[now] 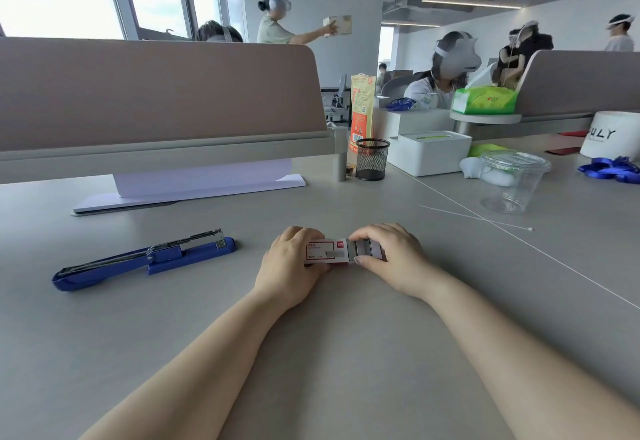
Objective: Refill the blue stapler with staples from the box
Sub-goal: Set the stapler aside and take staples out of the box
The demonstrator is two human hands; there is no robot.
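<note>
The big grey surface (346, 353) holds everything. On its left side lies the blue stapler (145, 259), flipped open, with its metal staple track lifted up. It is well apart from the hands. In the middle, near the person, the left hand (287, 266) wraps its fingers around the white and red sleeve of the staple box (325, 250). The right hand (394, 256) pinches the inner tray (369, 249), which sticks out of the sleeve to the right. Shiny rows of staples show in the tray. The box sits low, at the surface.
</note>
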